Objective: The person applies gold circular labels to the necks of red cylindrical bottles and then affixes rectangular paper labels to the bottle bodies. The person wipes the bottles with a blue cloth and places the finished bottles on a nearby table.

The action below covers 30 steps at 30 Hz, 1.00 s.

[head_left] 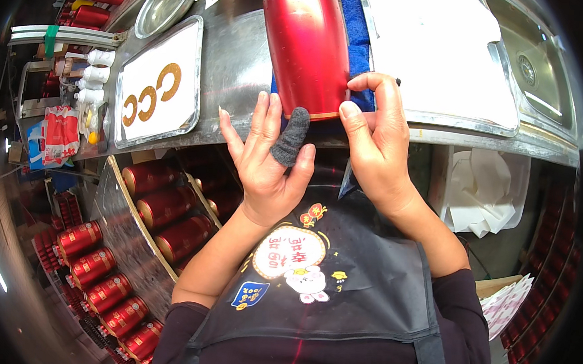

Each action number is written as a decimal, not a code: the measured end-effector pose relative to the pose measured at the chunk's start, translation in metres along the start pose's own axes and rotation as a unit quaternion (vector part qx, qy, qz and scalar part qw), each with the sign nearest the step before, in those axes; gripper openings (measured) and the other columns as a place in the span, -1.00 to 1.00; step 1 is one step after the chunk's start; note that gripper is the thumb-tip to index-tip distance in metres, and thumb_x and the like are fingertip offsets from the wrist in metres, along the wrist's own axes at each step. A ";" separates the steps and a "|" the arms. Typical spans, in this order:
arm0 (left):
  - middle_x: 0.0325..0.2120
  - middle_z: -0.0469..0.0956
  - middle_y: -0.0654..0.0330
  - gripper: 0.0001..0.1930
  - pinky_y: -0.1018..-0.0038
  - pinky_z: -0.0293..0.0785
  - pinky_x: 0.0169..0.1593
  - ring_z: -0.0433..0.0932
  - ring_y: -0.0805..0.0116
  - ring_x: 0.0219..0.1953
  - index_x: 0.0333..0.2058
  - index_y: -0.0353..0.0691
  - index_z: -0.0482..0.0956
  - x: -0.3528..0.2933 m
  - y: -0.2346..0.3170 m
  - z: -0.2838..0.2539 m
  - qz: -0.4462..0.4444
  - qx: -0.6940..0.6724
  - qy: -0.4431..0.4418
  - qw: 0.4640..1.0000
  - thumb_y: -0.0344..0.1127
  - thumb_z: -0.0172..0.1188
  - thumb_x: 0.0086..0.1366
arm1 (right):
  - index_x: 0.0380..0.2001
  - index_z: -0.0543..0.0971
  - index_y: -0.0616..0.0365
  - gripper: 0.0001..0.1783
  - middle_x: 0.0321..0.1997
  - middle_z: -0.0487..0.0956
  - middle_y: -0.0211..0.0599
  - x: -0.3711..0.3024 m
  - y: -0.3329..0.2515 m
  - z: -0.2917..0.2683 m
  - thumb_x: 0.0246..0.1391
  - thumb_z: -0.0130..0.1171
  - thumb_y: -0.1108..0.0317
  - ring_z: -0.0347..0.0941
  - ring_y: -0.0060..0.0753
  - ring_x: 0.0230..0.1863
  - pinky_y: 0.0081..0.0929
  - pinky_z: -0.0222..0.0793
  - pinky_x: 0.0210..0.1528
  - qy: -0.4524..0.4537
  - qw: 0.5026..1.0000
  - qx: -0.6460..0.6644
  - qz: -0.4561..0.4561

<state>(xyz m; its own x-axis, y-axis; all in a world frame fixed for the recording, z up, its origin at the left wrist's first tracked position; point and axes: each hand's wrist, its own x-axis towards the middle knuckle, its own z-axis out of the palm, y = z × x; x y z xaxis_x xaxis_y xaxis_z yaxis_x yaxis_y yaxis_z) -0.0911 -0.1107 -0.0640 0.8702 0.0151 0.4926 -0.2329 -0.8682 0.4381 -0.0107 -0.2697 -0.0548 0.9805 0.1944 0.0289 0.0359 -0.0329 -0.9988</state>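
Although both hands were brought close to the near end of a shiny red bottle (306, 49), no firm grasp around it was shown. The bottle was seen lying on its side just beyond the hands, across a blue cloth (356, 29), with its gold-edged base turned back toward them. The left hand (263, 173) was spread loosely at the base's left side, nothing being enclosed; its forefinger was covered by a dark grey sleeve (291, 138). At the opposite side, the thumb and forefinger of the right hand (382, 137) were curved toward each other beside the bottle, a little apart at the tips; whether anything thin was held there, or whether the bottle was touched, could not be told. Well left of the grip, gold curved strips (147, 104) were laid out on a white tray (188, 75). It was judged that the bottle could be rolled sideways if pushed by one hand alone, since neither was wrapped around it, and that its glossy surface could be smudged or scratched by careless fingertips.
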 end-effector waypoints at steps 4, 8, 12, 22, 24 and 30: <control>0.23 0.46 -0.23 -0.64 -0.28 -0.40 0.45 0.39 -0.20 0.34 -0.07 -0.26 0.73 0.005 0.001 -0.003 0.015 0.039 -0.009 0.999 -0.33 0.35 0.12 | -0.05 0.44 0.22 -0.68 -0.15 0.45 -0.14 -0.001 0.001 0.002 0.18 0.24 0.40 0.48 -0.27 -0.31 -0.37 0.42 -0.25 0.006 0.995 -0.069 -0.068; 0.26 0.41 -0.26 -0.69 -0.37 -0.31 0.41 0.33 -0.31 0.35 -0.14 -0.11 0.77 0.013 0.004 -0.005 0.045 0.084 -0.014 0.995 -0.27 0.40 0.08 | -0.04 0.44 0.24 -0.68 -0.12 0.44 -0.12 -0.002 0.003 0.002 0.18 0.24 0.42 0.49 -0.26 -0.29 -0.38 0.43 -0.24 -0.002 0.998 -0.048 -0.047; 0.29 0.38 -0.27 -0.73 -0.43 -0.19 0.37 0.29 -0.38 0.35 -0.22 0.00 0.79 0.021 0.007 -0.007 0.072 0.121 -0.013 0.990 -0.22 0.44 0.04 | -0.03 0.45 0.26 -0.72 -0.08 0.45 -0.13 0.000 0.005 0.000 0.20 0.17 0.49 0.50 -0.35 -0.27 -0.42 0.44 -0.25 -0.002 0.999 -0.010 -0.037; 0.35 0.22 -0.37 -0.79 -0.56 -0.28 0.33 0.11 -0.51 0.41 -0.37 0.02 0.77 0.035 0.023 0.001 0.075 0.137 -0.029 0.987 -0.12 0.44 -0.03 | 0.01 0.51 0.27 -0.67 -0.10 0.49 -0.27 -0.010 0.011 -0.018 0.19 -0.03 0.65 0.47 -0.61 -0.34 -0.59 0.39 -0.24 -0.035 0.998 0.054 -0.005; 0.38 0.22 -0.32 -0.73 -0.37 -0.26 0.41 0.12 -0.44 0.44 -0.24 0.03 0.81 0.028 0.024 0.001 0.062 0.120 -0.035 0.990 -0.28 0.45 0.00 | -0.02 0.53 0.28 -0.68 -0.22 0.52 -0.25 -0.014 0.007 -0.023 0.17 -0.01 0.67 0.51 -0.52 -0.39 -0.51 0.42 -0.30 -0.004 0.998 -0.033 -0.045; 0.30 0.37 -0.28 -0.64 -0.19 -0.15 0.47 0.28 -0.21 0.41 -0.17 -0.28 0.74 0.016 -0.006 -0.016 0.038 -0.014 0.035 0.999 -0.58 0.27 -0.01 | -0.16 0.65 0.20 -0.63 -0.39 0.65 -0.14 -0.025 -0.004 -0.016 -0.09 0.18 0.72 0.53 -0.18 -0.56 -0.33 0.41 -0.46 -0.090 0.915 -0.201 -0.339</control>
<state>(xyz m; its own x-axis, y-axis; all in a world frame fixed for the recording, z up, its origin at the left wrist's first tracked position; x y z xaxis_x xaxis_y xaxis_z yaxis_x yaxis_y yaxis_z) -0.0830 -0.0974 -0.0461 0.8172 -0.0151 0.5761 -0.3103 -0.8538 0.4179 -0.0326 -0.2898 -0.0511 0.6607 0.4605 0.5928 0.7270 -0.1960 -0.6581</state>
